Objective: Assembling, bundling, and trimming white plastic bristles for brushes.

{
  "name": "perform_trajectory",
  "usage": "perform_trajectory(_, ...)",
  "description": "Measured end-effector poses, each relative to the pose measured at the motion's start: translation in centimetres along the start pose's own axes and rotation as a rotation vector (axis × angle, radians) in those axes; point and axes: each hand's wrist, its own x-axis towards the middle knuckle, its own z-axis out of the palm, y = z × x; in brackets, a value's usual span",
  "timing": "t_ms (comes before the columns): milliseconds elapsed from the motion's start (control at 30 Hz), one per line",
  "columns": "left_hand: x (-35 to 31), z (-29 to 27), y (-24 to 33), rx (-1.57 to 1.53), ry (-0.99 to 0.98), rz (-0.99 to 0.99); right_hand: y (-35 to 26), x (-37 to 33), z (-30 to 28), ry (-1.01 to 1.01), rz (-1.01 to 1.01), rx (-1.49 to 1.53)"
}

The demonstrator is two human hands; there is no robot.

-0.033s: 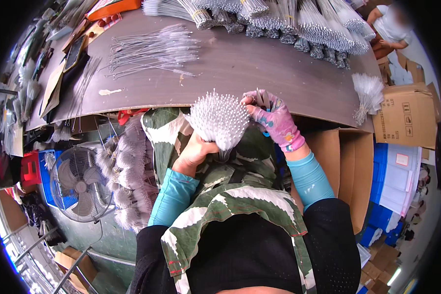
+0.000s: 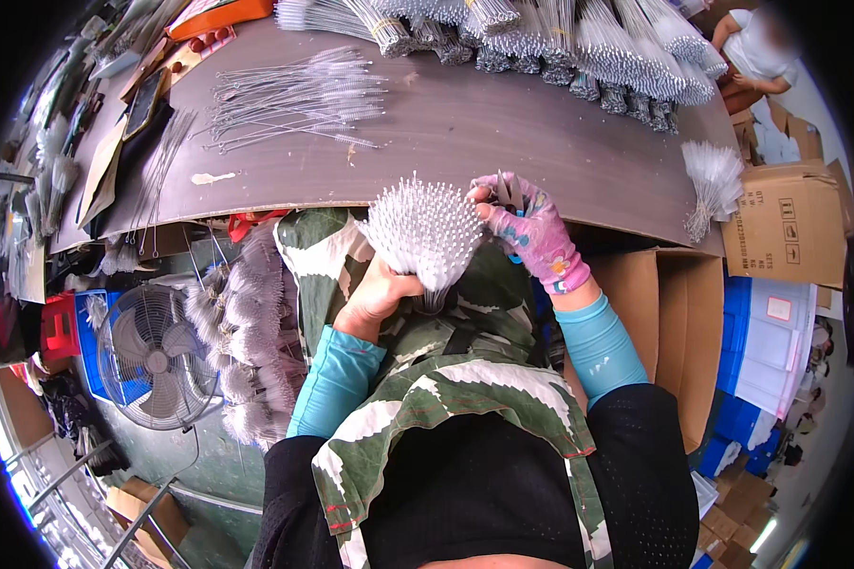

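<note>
Passage crosses the surface (image 2: 503, 123) between loose brushes (image 2: 299, 100), left, and piled bundles (image 2: 626, 62), far right. Held brush bundle (image 2: 422, 228) obstructs the near edge at centre; brush cluster (image 2: 712, 180) and carton (image 2: 783, 223) obstruct the right end.

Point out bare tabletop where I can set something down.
Widest patch: tabletop between the loose wire brushes and the fanned brush bundle, beyond the gloved right hand. A narrower strip lies between the loose brushes and the near edge. Crowded: the far side, with piled brush bundles.
</note>
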Motion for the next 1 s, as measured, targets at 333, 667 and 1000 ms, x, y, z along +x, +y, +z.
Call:
perform_trajectory(333,-0.3,1.4,1.5,-0.042,-0.089,0.032,-1.3,0.2,-1.4,-0.113,0.227,-0.105)
perform_trajectory(667,-0.8,-0.3,0.0,-0.017,-0.082,0.011,-1.9,0.9,0.4,-0.180,-0.014,-0.523)
perform_trajectory(1000,-2.8,-0.5,-0.6,0.032,0.190,-0.076,-15.6,8.4,1.4,0.717,-0.568,0.064)
